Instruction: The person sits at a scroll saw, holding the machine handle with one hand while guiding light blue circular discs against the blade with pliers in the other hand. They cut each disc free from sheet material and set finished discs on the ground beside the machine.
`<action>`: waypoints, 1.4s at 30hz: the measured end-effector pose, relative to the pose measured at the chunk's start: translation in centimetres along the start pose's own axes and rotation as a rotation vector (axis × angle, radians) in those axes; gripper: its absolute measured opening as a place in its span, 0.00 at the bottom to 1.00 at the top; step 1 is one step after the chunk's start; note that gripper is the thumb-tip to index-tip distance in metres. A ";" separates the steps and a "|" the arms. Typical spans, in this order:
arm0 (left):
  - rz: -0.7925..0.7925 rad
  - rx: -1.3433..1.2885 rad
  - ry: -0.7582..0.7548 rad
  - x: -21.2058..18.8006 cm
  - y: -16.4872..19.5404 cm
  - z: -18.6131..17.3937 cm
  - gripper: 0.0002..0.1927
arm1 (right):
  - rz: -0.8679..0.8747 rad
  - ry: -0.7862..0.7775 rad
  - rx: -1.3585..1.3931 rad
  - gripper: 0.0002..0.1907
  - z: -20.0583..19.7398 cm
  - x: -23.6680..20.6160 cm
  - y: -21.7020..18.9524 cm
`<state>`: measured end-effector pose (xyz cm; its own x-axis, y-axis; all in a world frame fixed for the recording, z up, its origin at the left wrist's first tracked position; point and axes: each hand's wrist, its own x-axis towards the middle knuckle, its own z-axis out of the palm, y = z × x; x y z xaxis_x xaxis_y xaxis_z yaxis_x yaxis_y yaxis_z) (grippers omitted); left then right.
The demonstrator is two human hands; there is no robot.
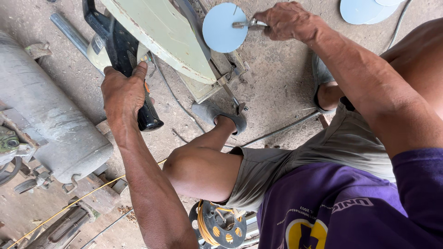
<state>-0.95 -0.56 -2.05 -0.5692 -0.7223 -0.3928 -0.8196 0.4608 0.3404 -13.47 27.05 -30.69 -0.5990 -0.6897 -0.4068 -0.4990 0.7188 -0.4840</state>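
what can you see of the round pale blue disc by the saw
The pale blue disc is a flat, thin, smooth circle, seemingly sheet metal. It is held at its right edge by pliers gripped in the right hand, beside the saw's green guard and above its base. More such discs lie at the top right.

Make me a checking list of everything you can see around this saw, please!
Surface: bare, dusty concrete floor.
Job's things: pale green chop saw with black handle; round light-blue disc held by pliers.
Clutter: more blue discs, metal pipe.
Grippers: left hand grips the handle; right hand holds the pliers.
Cables: yellow cord reel; grey cable across floor.
Surroundings: grey tank, sandalled foot beside the saw.
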 end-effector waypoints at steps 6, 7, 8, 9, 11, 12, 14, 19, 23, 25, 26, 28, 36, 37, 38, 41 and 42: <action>0.005 0.042 0.008 -0.1 0.2 0.0 0.30 | 0.043 0.194 -0.206 0.11 -1.2 1.0 -2.3; -0.004 0.031 0.001 -0.1 0.3 -0.1 0.30 | 0.043 0.234 -0.200 0.11 -1.3 1.3 -2.8; -0.010 0.015 -0.003 0.0 0.3 -0.1 0.30 | 0.026 0.292 -0.222 0.12 -1.4 1.6 -3.4; -0.013 0.000 -0.008 0.0 0.4 -0.1 0.30 | 0.011 0.351 -0.243 0.12 -1.5 1.9 -3.9; -0.019 0.003 -0.012 0.0 0.4 -0.1 0.30 | -0.018 0.408 -0.294 0.12 -1.6 2.3 -4.3; -0.023 0.003 -0.015 0.0 0.5 -0.1 0.30 | -0.035 0.410 -0.329 0.10 -1.7 2.5 -4.2; -0.032 0.012 -0.014 0.1 0.4 -0.1 0.30 | -0.067 0.408 -0.383 0.11 -1.8 3.0 -3.7; 0.001 -0.001 -0.016 0.2 0.2 -0.1 0.31 | -0.160 0.366 -0.274 0.12 -1.0 4.0 -2.3; 0.018 -0.003 -0.029 0.3 0.0 -0.2 0.30 | -0.111 0.230 0.176 0.13 -0.9 4.0 -2.5; 0.027 -0.008 -0.027 0.3 0.0 -0.3 0.29 | -0.061 0.275 -0.348 0.13 -0.7 3.4 -3.1; 0.022 -0.010 -0.028 0.3 0.0 -0.3 0.29 | -0.038 0.282 -0.352 0.13 -0.7 3.2 -3.6; 0.013 -0.008 -0.026 0.3 0.0 -0.3 0.30 | 0.008 0.304 -0.371 0.13 -0.8 2.8 -4.5; 0.011 -0.002 -0.031 0.2 0.2 -0.4 0.30 | 0.288 0.078 0.071 0.16 1.8 4.0 -7.0; 0.003 0.004 -0.031 0.2 0.2 -0.4 0.30 | 0.301 0.082 0.079 0.15 2.3 4.2 -7.1; -0.005 0.010 -0.032 0.1 0.2 -0.4 0.30 | 0.289 0.112 0.058 0.17 2.7 4.2 -7.1; 0.008 0.011 -0.025 0.0 0.2 -0.3 0.30 | 0.239 0.177 -0.021 0.20 3.0 3.8 -6.8; 0.018 0.008 -0.026 0.0 0.2 -0.2 0.29 | 0.220 0.181 -0.060 0.19 2.8 3.5 -6.4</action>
<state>-1.07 -0.59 -1.80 -0.5850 -0.7003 -0.4091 -0.8099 0.4777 0.3404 -10.57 19.78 -31.18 -0.7965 -0.4934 -0.3494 -0.3774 0.8573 -0.3503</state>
